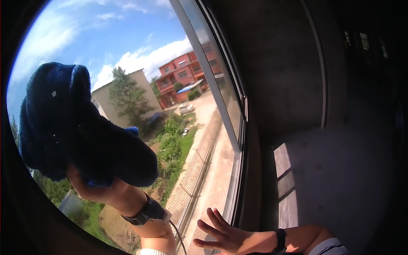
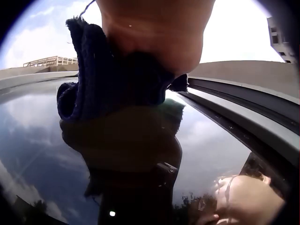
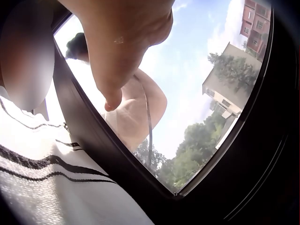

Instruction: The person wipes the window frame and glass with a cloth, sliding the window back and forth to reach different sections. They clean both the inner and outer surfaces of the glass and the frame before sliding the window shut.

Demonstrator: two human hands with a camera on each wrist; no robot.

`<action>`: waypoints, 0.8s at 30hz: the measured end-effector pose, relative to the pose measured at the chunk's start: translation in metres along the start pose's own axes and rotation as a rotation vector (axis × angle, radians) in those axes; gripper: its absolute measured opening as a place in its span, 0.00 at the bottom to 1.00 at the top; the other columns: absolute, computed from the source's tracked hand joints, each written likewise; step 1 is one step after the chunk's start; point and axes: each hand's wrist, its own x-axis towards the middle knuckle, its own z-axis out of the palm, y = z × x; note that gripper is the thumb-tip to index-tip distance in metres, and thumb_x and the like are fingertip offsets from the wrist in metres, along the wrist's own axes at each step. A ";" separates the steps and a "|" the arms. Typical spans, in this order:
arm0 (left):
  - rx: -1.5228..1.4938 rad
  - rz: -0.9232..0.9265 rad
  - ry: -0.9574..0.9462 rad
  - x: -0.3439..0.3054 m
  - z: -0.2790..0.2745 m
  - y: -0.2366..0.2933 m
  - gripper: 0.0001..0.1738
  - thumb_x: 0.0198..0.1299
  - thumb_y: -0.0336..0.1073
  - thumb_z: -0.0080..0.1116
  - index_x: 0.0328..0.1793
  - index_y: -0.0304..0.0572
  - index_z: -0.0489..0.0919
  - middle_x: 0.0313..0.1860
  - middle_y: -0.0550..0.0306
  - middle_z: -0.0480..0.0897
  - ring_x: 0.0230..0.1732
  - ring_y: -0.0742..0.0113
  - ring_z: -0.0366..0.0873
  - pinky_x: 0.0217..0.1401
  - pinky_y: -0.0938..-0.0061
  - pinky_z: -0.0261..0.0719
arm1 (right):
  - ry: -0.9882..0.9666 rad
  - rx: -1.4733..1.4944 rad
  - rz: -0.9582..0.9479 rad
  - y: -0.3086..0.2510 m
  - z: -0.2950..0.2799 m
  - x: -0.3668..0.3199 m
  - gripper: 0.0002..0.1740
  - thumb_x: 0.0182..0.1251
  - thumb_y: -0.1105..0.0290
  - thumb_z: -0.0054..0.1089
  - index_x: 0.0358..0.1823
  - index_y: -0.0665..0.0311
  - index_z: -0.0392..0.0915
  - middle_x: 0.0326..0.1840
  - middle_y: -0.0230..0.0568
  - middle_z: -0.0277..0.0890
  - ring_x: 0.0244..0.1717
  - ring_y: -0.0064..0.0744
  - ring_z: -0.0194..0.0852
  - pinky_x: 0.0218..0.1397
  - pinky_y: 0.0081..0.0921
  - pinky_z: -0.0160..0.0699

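In the head view a thick dark blue cloth [image 1: 80, 123] covers most of the left hand [image 1: 104, 191], which holds it up at the window; the fingertips are hidden. The left wrist view has the hand [image 2: 154, 37] above the bunched cloth [image 2: 101, 84], which lies against reflective glass [image 2: 201, 136]. Lower in the head view, the right hand [image 1: 238, 238] has its fingers spread beside the window frame [image 1: 234, 187] and holds nothing. Seen closer in the right wrist view, the right hand [image 3: 124, 42] is in front of the left forearm [image 3: 145, 108].
The metal window frame runs down the middle of the head view. Outside are a fence [image 1: 197, 159], trees [image 1: 129, 93], a white car [image 1: 186, 108] and a red building [image 1: 180, 72]. Inside, sunlight falls on a grey floor [image 1: 331, 178] at the right.
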 end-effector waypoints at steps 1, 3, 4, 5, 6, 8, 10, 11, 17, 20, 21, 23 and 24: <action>-0.251 -0.044 -0.100 -0.016 0.024 -0.001 0.31 0.67 0.47 0.41 0.68 0.29 0.68 0.61 0.40 0.76 0.62 0.45 0.75 0.66 0.44 0.72 | -0.017 -0.033 0.007 -0.001 0.000 0.000 0.50 0.63 0.40 0.56 0.80 0.47 0.41 0.82 0.60 0.26 0.79 0.76 0.19 0.75 0.71 0.31; -0.096 0.103 0.020 -0.047 0.025 -0.005 0.31 0.69 0.48 0.39 0.68 0.28 0.68 0.60 0.41 0.77 0.57 0.46 0.78 0.63 0.46 0.74 | -0.028 -0.043 0.014 -0.003 -0.001 0.000 0.50 0.62 0.40 0.57 0.80 0.48 0.44 0.82 0.59 0.26 0.79 0.75 0.17 0.76 0.69 0.30; -0.065 0.090 -0.007 -0.049 0.028 -0.008 0.31 0.69 0.48 0.39 0.68 0.28 0.68 0.60 0.42 0.77 0.56 0.46 0.78 0.62 0.47 0.75 | -0.026 -0.045 0.014 -0.005 0.000 0.000 0.50 0.62 0.40 0.57 0.80 0.48 0.44 0.82 0.59 0.26 0.79 0.75 0.17 0.76 0.69 0.30; -0.033 0.079 -0.035 -0.050 0.032 -0.012 0.31 0.69 0.48 0.38 0.68 0.28 0.67 0.60 0.42 0.77 0.55 0.47 0.79 0.61 0.48 0.75 | 0.016 0.010 0.019 -0.006 0.002 -0.001 0.46 0.57 0.48 0.61 0.75 0.56 0.53 0.79 0.64 0.36 0.78 0.77 0.23 0.74 0.74 0.29; -0.117 0.097 0.156 -0.041 0.039 -0.021 0.35 0.68 0.53 0.37 0.69 0.28 0.66 0.60 0.39 0.77 0.53 0.45 0.80 0.54 0.51 0.80 | 0.056 0.063 0.026 -0.007 0.003 -0.002 0.43 0.52 0.55 0.64 0.70 0.65 0.62 0.76 0.68 0.45 0.77 0.80 0.29 0.71 0.80 0.28; -0.001 0.081 0.171 -0.004 0.043 -0.041 0.30 0.71 0.47 0.38 0.69 0.29 0.66 0.59 0.42 0.77 0.52 0.51 0.81 0.52 0.57 0.82 | 0.026 0.014 0.014 -0.010 -0.003 0.000 0.43 0.52 0.55 0.64 0.70 0.66 0.62 0.76 0.69 0.45 0.77 0.81 0.29 0.71 0.80 0.28; 0.149 0.054 0.117 0.044 0.045 -0.072 0.25 0.73 0.41 0.39 0.69 0.31 0.66 0.58 0.44 0.78 0.51 0.56 0.81 0.51 0.64 0.85 | -0.011 -0.040 0.001 -0.010 -0.004 0.000 0.44 0.52 0.54 0.65 0.69 0.66 0.62 0.76 0.69 0.44 0.77 0.81 0.29 0.71 0.80 0.29; 0.153 0.017 0.084 0.064 0.044 -0.092 0.22 0.74 0.38 0.40 0.68 0.32 0.66 0.57 0.45 0.78 0.51 0.59 0.82 0.50 0.67 0.86 | -0.037 -0.060 -0.006 -0.009 -0.003 -0.001 0.44 0.52 0.54 0.65 0.69 0.67 0.61 0.76 0.70 0.43 0.77 0.82 0.29 0.71 0.80 0.29; 0.245 -0.607 -0.042 0.059 0.004 -0.260 0.33 0.63 0.29 0.43 0.77 0.45 0.62 0.55 0.54 0.80 0.46 0.69 0.78 0.49 0.76 0.77 | 0.037 -0.060 0.009 -0.008 0.001 -0.002 0.49 0.53 0.54 0.65 0.74 0.66 0.54 0.77 0.72 0.41 0.78 0.78 0.30 0.73 0.76 0.32; 0.393 -0.918 -0.073 -0.038 -0.038 -0.336 0.36 0.58 0.25 0.43 0.77 0.46 0.63 0.57 0.57 0.79 0.50 0.71 0.76 0.55 0.77 0.72 | -0.050 -0.124 0.024 -0.008 -0.005 -0.002 0.52 0.53 0.53 0.66 0.76 0.66 0.50 0.77 0.72 0.39 0.79 0.74 0.29 0.73 0.76 0.29; 0.424 -1.015 -0.103 -0.063 -0.037 -0.333 0.36 0.57 0.24 0.44 0.76 0.46 0.64 0.58 0.57 0.78 0.51 0.71 0.76 0.56 0.77 0.72 | -0.067 -0.101 0.036 -0.006 -0.006 -0.003 0.50 0.55 0.52 0.64 0.75 0.66 0.53 0.77 0.73 0.39 0.79 0.72 0.30 0.74 0.76 0.27; 0.460 -1.132 -0.126 -0.107 -0.034 -0.321 0.37 0.57 0.24 0.45 0.76 0.46 0.64 0.59 0.56 0.78 0.53 0.71 0.75 0.57 0.77 0.71 | -0.057 -0.082 0.048 -0.009 -0.007 -0.002 0.48 0.55 0.53 0.64 0.74 0.67 0.55 0.77 0.72 0.40 0.79 0.73 0.30 0.74 0.75 0.27; 0.561 -1.125 -0.140 -0.119 -0.033 -0.316 0.37 0.56 0.25 0.46 0.77 0.46 0.63 0.58 0.54 0.79 0.51 0.70 0.77 0.55 0.77 0.72 | -0.054 -0.067 0.051 -0.009 -0.007 0.000 0.46 0.55 0.54 0.63 0.73 0.67 0.57 0.77 0.71 0.41 0.79 0.73 0.30 0.74 0.75 0.27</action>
